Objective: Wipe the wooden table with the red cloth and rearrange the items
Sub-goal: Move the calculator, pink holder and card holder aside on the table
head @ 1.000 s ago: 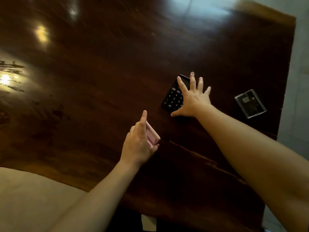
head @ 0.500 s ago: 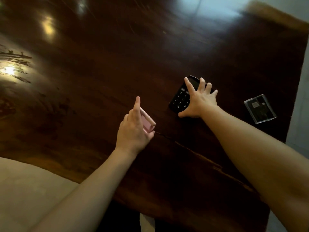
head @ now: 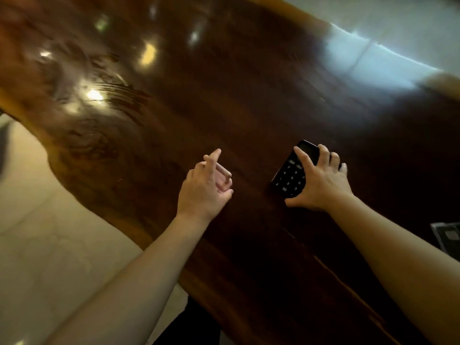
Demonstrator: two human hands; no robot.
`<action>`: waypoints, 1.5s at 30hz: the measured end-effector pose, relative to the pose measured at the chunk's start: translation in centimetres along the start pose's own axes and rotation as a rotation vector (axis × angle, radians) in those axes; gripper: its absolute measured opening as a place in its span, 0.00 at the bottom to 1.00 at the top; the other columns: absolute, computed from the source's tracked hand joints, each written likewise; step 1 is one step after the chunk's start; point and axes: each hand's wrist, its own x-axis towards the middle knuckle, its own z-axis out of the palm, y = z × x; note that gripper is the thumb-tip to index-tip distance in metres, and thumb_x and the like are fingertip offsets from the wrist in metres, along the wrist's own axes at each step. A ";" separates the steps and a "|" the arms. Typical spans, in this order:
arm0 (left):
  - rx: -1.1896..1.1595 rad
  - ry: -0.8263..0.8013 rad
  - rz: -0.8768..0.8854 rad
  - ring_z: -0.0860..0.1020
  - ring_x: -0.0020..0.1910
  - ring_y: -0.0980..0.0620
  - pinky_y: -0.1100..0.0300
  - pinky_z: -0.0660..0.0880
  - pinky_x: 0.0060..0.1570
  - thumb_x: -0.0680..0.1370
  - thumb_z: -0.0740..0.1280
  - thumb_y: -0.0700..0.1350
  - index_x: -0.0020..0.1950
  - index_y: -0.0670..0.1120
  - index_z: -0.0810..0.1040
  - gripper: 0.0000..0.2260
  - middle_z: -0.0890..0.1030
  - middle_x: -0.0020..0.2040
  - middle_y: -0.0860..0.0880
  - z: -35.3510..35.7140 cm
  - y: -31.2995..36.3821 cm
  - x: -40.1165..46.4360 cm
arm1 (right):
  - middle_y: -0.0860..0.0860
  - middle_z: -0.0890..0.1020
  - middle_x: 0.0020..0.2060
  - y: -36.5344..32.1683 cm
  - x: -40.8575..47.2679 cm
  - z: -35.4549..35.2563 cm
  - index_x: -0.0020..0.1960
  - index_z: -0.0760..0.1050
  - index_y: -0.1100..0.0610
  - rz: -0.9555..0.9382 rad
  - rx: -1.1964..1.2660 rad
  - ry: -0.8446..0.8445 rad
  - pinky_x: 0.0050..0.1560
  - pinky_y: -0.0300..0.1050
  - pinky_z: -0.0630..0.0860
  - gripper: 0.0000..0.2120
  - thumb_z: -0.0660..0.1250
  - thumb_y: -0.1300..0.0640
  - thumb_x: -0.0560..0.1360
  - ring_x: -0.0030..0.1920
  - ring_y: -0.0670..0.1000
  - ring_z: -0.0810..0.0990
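Since the earlier frame the right hand has curled from flat to gripping the calculator on the tabletop, while the left hand pinches a pink object, index finger extended.

White key digits are legible on the black calculator: 7, 8, 4, 5, 1, 2, 3 and 00 can be made out. Its display shows nothing readable. The clear card case at the right edge is too blurred to read.

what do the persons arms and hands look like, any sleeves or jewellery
Both forearms are bare up to the frame edge: no sleeves in view. The left hand and right hand show no gloves, watch or bracelet. Rings cannot be ruled out; the picture is dim and blurred.
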 end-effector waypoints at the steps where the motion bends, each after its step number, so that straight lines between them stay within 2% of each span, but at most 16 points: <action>1: 0.007 0.028 -0.024 0.77 0.62 0.41 0.49 0.77 0.57 0.67 0.81 0.54 0.78 0.54 0.56 0.47 0.77 0.64 0.44 -0.8 -1.2 0.4 | 0.60 0.48 0.76 -1.4 0.5 -0.4 0.78 0.39 0.38 -0.026 -0.008 0.005 0.71 0.75 0.58 0.67 0.71 0.23 0.49 0.74 0.68 0.52; 11: -0.040 0.205 -0.311 0.78 0.62 0.46 0.48 0.81 0.54 0.69 0.79 0.56 0.78 0.53 0.54 0.46 0.78 0.64 0.48 -7.7 -13.7 3.7 | 0.60 0.48 0.77 -16.6 5.5 -2.4 0.79 0.39 0.38 -0.313 -0.046 0.033 0.72 0.74 0.56 0.65 0.66 0.22 0.50 0.74 0.68 0.53; 18: -0.031 0.332 -0.445 0.77 0.63 0.41 0.50 0.80 0.51 0.69 0.80 0.56 0.78 0.52 0.54 0.47 0.76 0.67 0.44 -9.8 -20.9 5.3 | 0.59 0.46 0.79 -26.4 9.0 -1.9 0.79 0.37 0.38 -0.509 -0.069 0.007 0.72 0.76 0.54 0.66 0.71 0.24 0.52 0.76 0.69 0.50; 24: -0.061 0.392 -0.554 0.73 0.68 0.40 0.49 0.79 0.54 0.69 0.79 0.56 0.80 0.54 0.50 0.50 0.72 0.71 0.43 -9.5 -24.6 5.6 | 0.59 0.47 0.79 -33.8 10.6 -0.8 0.79 0.38 0.38 -0.656 -0.117 0.005 0.71 0.77 0.54 0.67 0.72 0.24 0.53 0.76 0.69 0.50; 31: -0.037 0.450 -0.575 0.73 0.68 0.39 0.46 0.80 0.54 0.69 0.78 0.59 0.81 0.51 0.46 0.53 0.72 0.72 0.42 -8.6 -25.7 5.2 | 0.59 0.46 0.80 -37.1 11.5 0.3 0.79 0.37 0.38 -0.697 -0.141 -0.035 0.72 0.77 0.51 0.66 0.74 0.25 0.54 0.77 0.69 0.48; 39: -0.003 0.393 -0.530 0.73 0.69 0.39 0.45 0.79 0.56 0.68 0.76 0.64 0.81 0.51 0.46 0.53 0.70 0.74 0.41 -8.6 -25.5 5.0 | 0.58 0.44 0.81 -37.4 11.7 1.2 0.78 0.35 0.37 -0.690 -0.169 -0.099 0.71 0.77 0.50 0.66 0.76 0.28 0.57 0.78 0.69 0.45; 45: 0.052 0.380 -0.493 0.69 0.71 0.40 0.45 0.79 0.58 0.70 0.75 0.65 0.81 0.50 0.48 0.51 0.67 0.75 0.41 -9.6 -24.7 4.5 | 0.56 0.39 0.82 -36.4 11.6 0.9 0.79 0.33 0.38 -0.703 -0.130 -0.099 0.71 0.77 0.42 0.65 0.75 0.26 0.59 0.79 0.68 0.38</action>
